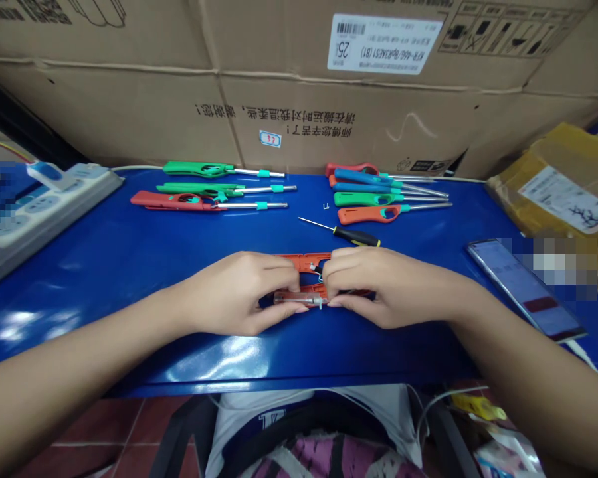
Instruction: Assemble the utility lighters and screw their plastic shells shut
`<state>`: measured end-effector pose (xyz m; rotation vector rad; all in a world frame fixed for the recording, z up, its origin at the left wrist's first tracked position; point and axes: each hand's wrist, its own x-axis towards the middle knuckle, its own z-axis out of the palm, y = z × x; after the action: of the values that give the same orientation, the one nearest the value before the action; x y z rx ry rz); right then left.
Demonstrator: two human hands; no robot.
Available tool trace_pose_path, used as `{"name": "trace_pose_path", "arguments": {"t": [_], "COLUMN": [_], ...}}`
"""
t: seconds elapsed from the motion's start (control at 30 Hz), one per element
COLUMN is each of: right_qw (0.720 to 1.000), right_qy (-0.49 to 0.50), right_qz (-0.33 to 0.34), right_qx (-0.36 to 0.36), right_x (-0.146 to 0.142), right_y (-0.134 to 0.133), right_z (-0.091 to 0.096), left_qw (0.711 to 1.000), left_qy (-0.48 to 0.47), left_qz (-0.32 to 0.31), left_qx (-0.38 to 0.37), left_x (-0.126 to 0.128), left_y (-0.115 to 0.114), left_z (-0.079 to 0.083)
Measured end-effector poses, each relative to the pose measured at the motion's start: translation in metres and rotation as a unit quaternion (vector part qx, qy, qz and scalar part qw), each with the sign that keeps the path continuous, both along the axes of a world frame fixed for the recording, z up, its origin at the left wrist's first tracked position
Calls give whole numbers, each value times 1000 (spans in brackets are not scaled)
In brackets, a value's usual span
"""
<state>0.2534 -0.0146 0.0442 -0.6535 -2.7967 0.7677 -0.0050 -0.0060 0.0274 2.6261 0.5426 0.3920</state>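
As both forearms reach in over a glossy blue tabletop (129, 279), a person's left hand (254, 292) pinches a small, clear plastic tube (290, 298) between thumb and curled fingers, near the table's front edge. The right hand (373, 285) bends in from the other side, its fingers drawn together and its thumb tip beside the white nozzle (320, 303) at the tube's right end; the knuckles block the view, so whether those fingers grip the nozzle cannot be told. Just beyond the tube, orange plastic casing pieces (306, 262) lie between and under the two hands. A black-and-yellow-handled screwdriver (357, 236) rests behind the right hand, its thin metal shaft pointing left. Farther back, three long-necked lighters in green and red plastic (172, 200) lie at left, and a cluster of red, blue, green and orange lighters (363, 214) lies at right, in front of a large brown cardboard box (279, 73). A dark-edged smartphone (523, 289) lies near the right forearm.
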Motion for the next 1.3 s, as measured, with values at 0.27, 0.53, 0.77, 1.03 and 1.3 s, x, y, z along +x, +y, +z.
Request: {"name": "trace_pose_path", "arguments": {"t": [0.27,0.53,0.77,1.03,1.3], "right_qw": [1000,988,977,980,984], "right_qy": [-15,-69,-142,-104,-63], "right_qz": [-18,-120,-158,-165,-156], "right_qx": [21,63,32,36,61], "right_x": [9,14,25,22,27], "right_y": [6,8,11,13,12], "right_z": [-2,1,3,2,6], "left_qw": [999,995,991,992,994], "left_qy": [30,33,43,58,56], "left_qz": [22,87,87,38,15], "left_qx": [27,46,88,106,94], "left_x": [-8,-4,-1,-2,-3], "left_y": [8,11,3,2,6], "left_z": [0,-13,-9,-12,-14]}}
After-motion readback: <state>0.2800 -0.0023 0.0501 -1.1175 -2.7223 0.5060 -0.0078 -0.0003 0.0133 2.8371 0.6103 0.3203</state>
